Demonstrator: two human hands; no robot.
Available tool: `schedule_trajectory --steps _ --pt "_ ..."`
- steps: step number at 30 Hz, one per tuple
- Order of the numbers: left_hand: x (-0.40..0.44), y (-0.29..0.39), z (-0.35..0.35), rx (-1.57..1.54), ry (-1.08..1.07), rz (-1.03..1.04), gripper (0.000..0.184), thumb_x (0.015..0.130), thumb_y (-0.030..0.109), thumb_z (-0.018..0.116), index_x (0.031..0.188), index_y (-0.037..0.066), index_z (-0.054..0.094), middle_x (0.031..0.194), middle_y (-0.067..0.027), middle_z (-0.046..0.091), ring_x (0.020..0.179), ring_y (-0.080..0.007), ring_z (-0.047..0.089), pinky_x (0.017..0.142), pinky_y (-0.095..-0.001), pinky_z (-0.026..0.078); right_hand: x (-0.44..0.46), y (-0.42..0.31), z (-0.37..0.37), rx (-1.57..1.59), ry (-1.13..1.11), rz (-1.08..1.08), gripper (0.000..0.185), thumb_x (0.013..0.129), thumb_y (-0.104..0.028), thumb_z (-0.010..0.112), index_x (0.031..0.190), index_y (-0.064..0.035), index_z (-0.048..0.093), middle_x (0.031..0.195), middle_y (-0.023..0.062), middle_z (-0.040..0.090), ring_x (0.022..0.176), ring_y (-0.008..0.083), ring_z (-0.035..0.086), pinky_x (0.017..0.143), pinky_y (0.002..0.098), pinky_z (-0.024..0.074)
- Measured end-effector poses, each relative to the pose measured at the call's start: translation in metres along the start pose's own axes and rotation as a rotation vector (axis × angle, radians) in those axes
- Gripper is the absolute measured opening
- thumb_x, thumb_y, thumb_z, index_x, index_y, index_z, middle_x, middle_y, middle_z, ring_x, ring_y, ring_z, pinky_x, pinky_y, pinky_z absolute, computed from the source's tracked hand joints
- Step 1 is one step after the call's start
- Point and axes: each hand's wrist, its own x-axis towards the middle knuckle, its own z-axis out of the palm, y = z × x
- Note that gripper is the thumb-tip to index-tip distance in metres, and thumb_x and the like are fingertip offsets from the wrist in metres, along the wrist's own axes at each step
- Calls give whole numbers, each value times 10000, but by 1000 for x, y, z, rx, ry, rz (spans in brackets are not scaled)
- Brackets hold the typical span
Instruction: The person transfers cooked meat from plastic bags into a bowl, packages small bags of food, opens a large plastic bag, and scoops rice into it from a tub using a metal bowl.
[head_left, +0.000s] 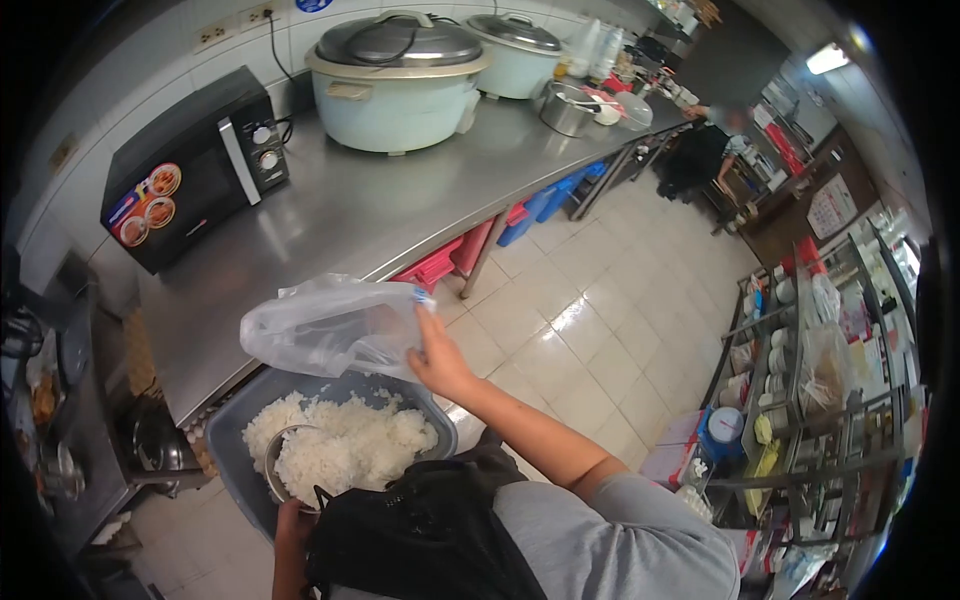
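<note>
My right hand [440, 358] is closed on the edge of a clear plastic bag [330, 325], which hangs partly spread over a grey plastic tub [232, 475]. Blue print shows on the bag near my fingertips. Inside the tub lies a big heap of cooked white rice [370, 430]. My left hand [292, 522] grips the near rim of a metal bowl [272, 462] that sits down in the tub, with rice heaped in it. Part of the left fingers and the bowl's lower side are hidden. A black apron or bag on my front covers the tub's near side.
Along the wall runs a steel counter [330, 215] with a black microwave [195, 165], a large rice cooker [395, 95], a second cooker [515, 55] and a steel pot [568, 110]. A crowded wire shelf [800, 400] lines the right. Another person [700, 155] stands far back.
</note>
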Motion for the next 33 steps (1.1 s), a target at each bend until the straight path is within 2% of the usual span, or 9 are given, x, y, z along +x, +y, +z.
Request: schedule_trajectory --steps 10,15,17,18,21,24,27,30,33 --pt "50 -26 -49 190 -112 109 399 787 70 497 1164 -55 536 1060 -188 629 959 -323 640 784 -482 548 42 -30 15 66 50 -149 788 803 -88 595 1436 41 143 1345 309 326 1033 409 539 849 407 467" --pt "76 -39 -83 607 -181 318 402 794 96 506 1167 -51 537 1060 -185 629 955 -316 640 774 -482 551 66 -34 21 163 25 -63 769 818 -98 605 1433 49 168 1322 298 357 964 351 543 805 398 466" --pt "89 -46 -99 838 -210 468 404 796 107 509 1168 -49 537 1059 -184 630 954 -314 640 769 -482 552 79 -19 43 119 128 -202 753 825 -105 611 1433 37 190 1301 286 383 990 348 536 835 396 457" --pt "94 -44 -97 1020 -262 620 405 798 112 511 1168 -49 537 1059 -183 630 953 -312 641 767 -482 552 82 -25 41 97 181 -272 745 828 -109 613 1432 32 201 1290 280 396 1002 346 532 850 394 452" --pt "79 -44 -95 615 -169 295 429 794 121 518 1189 -45 523 1075 -180 626 964 -313 638 765 -482 554 81 -44 28 325 -90 5 724 831 -113 625 1430 2 235 1288 266 418 1139 367 488 945 386 413" --pt "68 -41 -84 276 -114 106 454 790 131 525 1209 -42 509 1091 -176 622 974 -314 635 763 -481 555 87 -37 43 326 15 -119 745 795 -94 660 1424 -25 265 1320 253 410 1237 372 426 1008 382 370" --pt "60 -42 -83 80 -109 46 479 786 140 532 1230 -39 495 1108 -173 618 984 -315 632 761 -481 556 87 -46 42 340 -2 -22 795 746 -52 687 1421 -30 267 1371 247 382 1271 374 403 1037 385 354" --pt "66 -50 -92 -36 -134 27 506 783 150 539 1250 -35 482 1124 -170 614 994 -316 629 759 -481 557 93 -29 62 247 77 -113 866 710 -20 696 1439 -33 229 1404 244 362 1317 372 361 1071 378 328" --pt "-3 6 1 -42 -48 89 544 746 135 559 1262 -17 482 1137 -154 612 1005 -317 621 769 -495 546 97 -26 66 238 45 -165 935 696 3 693 1468 -35 165 1426 246 349 1338 371 341 1087 376 311"
